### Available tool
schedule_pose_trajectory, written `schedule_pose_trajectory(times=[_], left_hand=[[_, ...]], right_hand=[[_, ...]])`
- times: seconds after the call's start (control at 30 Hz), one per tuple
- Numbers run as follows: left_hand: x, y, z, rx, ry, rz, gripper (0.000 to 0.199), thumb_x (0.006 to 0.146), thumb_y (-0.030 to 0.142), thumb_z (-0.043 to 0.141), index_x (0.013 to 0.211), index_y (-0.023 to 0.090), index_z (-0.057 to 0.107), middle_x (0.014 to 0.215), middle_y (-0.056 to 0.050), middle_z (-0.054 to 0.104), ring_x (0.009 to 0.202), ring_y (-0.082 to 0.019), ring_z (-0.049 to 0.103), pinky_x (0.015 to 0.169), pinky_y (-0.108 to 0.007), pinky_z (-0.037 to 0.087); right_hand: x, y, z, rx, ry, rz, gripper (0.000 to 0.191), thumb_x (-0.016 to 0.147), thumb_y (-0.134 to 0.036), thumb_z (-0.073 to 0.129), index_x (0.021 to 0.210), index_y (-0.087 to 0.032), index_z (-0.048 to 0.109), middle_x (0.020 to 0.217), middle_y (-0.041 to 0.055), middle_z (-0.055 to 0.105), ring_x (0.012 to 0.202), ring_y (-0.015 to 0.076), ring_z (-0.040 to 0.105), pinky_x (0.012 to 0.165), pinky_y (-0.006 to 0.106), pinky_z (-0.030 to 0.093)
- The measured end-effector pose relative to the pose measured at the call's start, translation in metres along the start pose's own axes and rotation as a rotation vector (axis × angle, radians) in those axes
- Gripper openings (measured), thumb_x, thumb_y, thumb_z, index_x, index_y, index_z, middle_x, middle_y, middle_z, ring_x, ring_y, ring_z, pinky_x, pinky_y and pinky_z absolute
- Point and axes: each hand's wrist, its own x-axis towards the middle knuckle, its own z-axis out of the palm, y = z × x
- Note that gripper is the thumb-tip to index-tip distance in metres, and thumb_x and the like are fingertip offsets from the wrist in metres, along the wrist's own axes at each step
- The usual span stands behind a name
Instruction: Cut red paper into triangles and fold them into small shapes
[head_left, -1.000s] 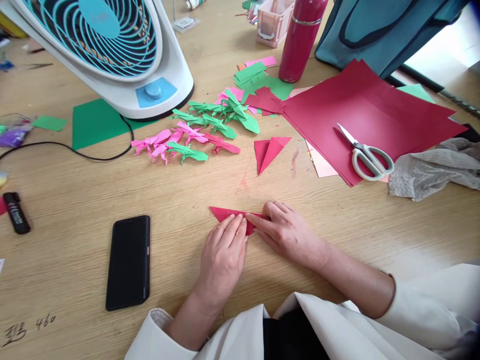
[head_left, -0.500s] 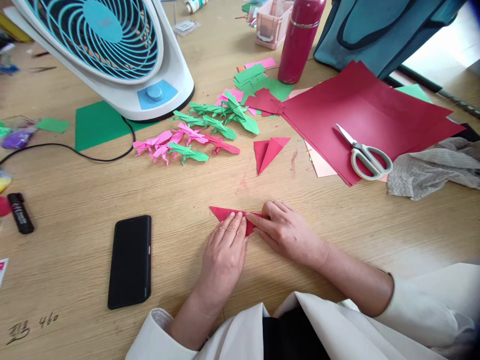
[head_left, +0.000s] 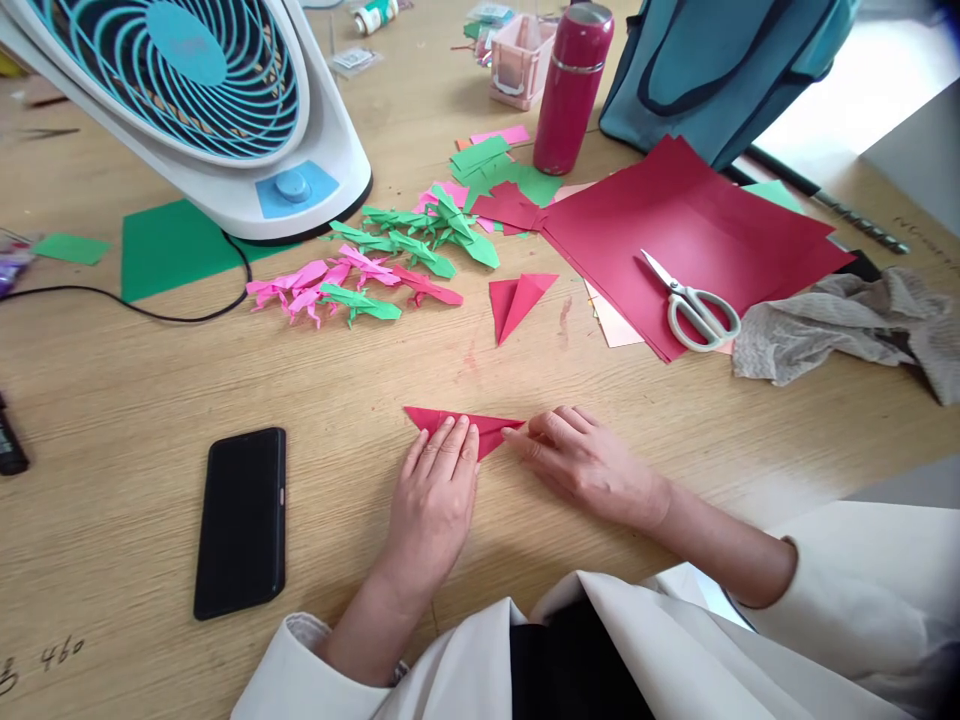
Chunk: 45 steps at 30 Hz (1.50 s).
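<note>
A folded red paper point(head_left: 491, 428), a long flat triangle with creased layers, lies on the table in front of me. My left hand point(head_left: 435, 485) rests flat on its left part, fingers stretched out and pressing it down. At the paper's right tip, my right hand point(head_left: 589, 465) has its thumb and curled fingers closed on the point. Part of the paper is hidden under my left fingers. Farther off lies a second folded red paper point(head_left: 519, 303). Several folded green point(head_left: 420, 250), pink point(head_left: 300, 285) and red paper figures point(head_left: 427, 287) are grouped to its left.
White scissors point(head_left: 701, 315) lie on large red sheets point(head_left: 690, 220) at the right, beside a grey cloth point(head_left: 817, 325). A fan point(head_left: 300, 190), a red bottle point(head_left: 571, 95), a pink basket point(head_left: 520, 65) and a blue bag point(head_left: 720, 80) stand behind. A black phone point(head_left: 241, 522) lies left.
My right hand has drawn back to the right from the paper's middle to its tip, uncovering more of it. My left hand stays pressed on it. The whole view has shifted slightly.
</note>
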Motion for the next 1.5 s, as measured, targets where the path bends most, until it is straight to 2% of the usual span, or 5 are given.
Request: schedule_pose_trajectory(times=[0.47, 0.67, 0.97, 1.23, 1.5], left_hand=[[-0.002, 0.002, -0.001, 0.045, -0.093, 0.005, 0.049, 0.092, 0.008, 0.046, 0.141, 0.013, 0.053, 0.142, -0.017, 0.056, 0.132, -0.032, 0.053, 0.105, -0.045, 0.050], [-0.003, -0.001, 0.000, 0.034, -0.104, 0.009, 0.050, 0.094, 0.010, 0.046, 0.143, 0.014, 0.051, 0.147, -0.016, 0.052, 0.136, -0.031, 0.049, 0.108, -0.044, 0.048], [0.000, 0.005, -0.006, 0.116, -0.189, 0.024, 0.053, 0.093, 0.007, 0.043, 0.146, 0.016, 0.049, 0.153, -0.011, 0.046, 0.135, -0.033, 0.048, 0.104, -0.046, 0.051], [0.005, 0.009, -0.011, 0.170, -0.277, 0.011, 0.058, 0.092, 0.007, 0.042, 0.149, 0.018, 0.045, 0.156, -0.010, 0.043, 0.134, -0.034, 0.047, 0.100, -0.046, 0.053], [0.012, 0.014, -0.017, 0.217, -0.365, -0.003, 0.066, 0.089, 0.004, 0.042, 0.152, 0.025, 0.039, 0.160, -0.005, 0.036, 0.133, -0.035, 0.046, 0.099, -0.046, 0.053]], right_hand=[[-0.005, 0.002, 0.003, -0.009, 0.095, 0.025, 0.022, 0.098, -0.015, 0.049, 0.116, -0.012, 0.062, 0.097, 0.0106, 0.061, 0.082, 0.0213, 0.051, 0.074, 0.036, 0.047], [-0.003, 0.004, 0.005, 0.026, 0.173, 0.002, 0.023, 0.098, -0.014, 0.049, 0.116, -0.011, 0.062, 0.117, 0.0152, 0.064, 0.087, 0.0221, 0.054, 0.075, 0.038, 0.052], [-0.001, 0.007, 0.004, 0.120, 0.174, -0.001, 0.023, 0.097, -0.010, 0.047, 0.112, -0.011, 0.064, 0.117, 0.0155, 0.066, 0.091, 0.0227, 0.057, 0.079, 0.039, 0.054], [-0.002, 0.009, 0.003, 0.292, 0.153, 0.099, 0.032, 0.097, -0.011, 0.048, 0.127, -0.013, 0.058, 0.116, 0.0137, 0.065, 0.096, 0.0227, 0.057, 0.086, 0.041, 0.054], [-0.006, 0.010, 0.002, 0.335, 0.158, 0.132, 0.038, 0.097, -0.009, 0.046, 0.133, -0.016, 0.056, 0.113, 0.0144, 0.060, 0.097, 0.0230, 0.056, 0.086, 0.042, 0.055]])
